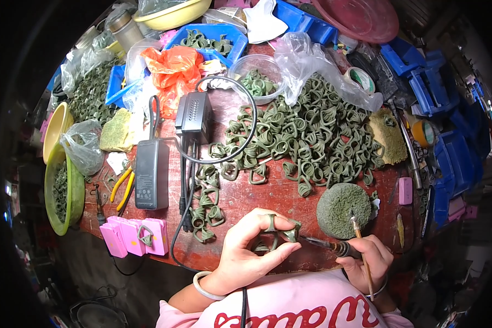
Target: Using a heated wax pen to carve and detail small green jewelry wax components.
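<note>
My left hand [238, 262] is closed, with a dark green ring [291, 231] pinched at the fingertips. More green ring shapes lie against its fingers and palm. My right hand [374, 254] grips a dark-handled pen-like tool [344, 250], whose thin metal tip points left at the held ring. A slim brown stick [368, 265] with a pale tip is also between the right fingers, slanting up over a round, rough green pad [336, 210]. Whether the metal tip touches the ring cannot be made out. Beyond both hands spreads a large heap of green rings [311, 131].
A black power bank [152, 175] and a black adapter box [194, 117] with looping cables stand left of the heap. Yellow-handled pliers [123, 188] and pink blocks [131, 238] lie at the left. Blue bins [448, 153] line the right. A pink block [405, 190] lies nearby.
</note>
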{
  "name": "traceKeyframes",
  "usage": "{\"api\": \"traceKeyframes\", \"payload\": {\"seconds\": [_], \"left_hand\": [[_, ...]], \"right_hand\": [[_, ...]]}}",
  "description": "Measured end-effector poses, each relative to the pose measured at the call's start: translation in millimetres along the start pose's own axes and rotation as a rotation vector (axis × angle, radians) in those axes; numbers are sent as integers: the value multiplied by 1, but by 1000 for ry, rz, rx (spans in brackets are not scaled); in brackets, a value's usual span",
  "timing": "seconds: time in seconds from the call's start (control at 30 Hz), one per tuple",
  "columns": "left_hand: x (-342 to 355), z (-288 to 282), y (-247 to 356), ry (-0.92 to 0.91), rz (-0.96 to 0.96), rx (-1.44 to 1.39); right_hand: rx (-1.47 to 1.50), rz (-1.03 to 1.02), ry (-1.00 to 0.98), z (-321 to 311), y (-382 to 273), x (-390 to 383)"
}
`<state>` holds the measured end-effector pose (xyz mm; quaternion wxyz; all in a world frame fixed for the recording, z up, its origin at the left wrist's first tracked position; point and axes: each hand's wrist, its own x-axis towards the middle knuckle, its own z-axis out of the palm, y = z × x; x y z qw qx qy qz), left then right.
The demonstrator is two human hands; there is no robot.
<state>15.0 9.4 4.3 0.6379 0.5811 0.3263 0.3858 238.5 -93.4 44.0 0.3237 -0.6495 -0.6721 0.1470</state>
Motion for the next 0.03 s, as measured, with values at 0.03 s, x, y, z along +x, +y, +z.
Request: {"api": "traceKeyframes", "payload": {"seconds": [0.03], "left_hand": [[0, 0, -1, 4, 6, 1]], "right_hand": [[2, 3, -3, 0, 0, 0]]}}
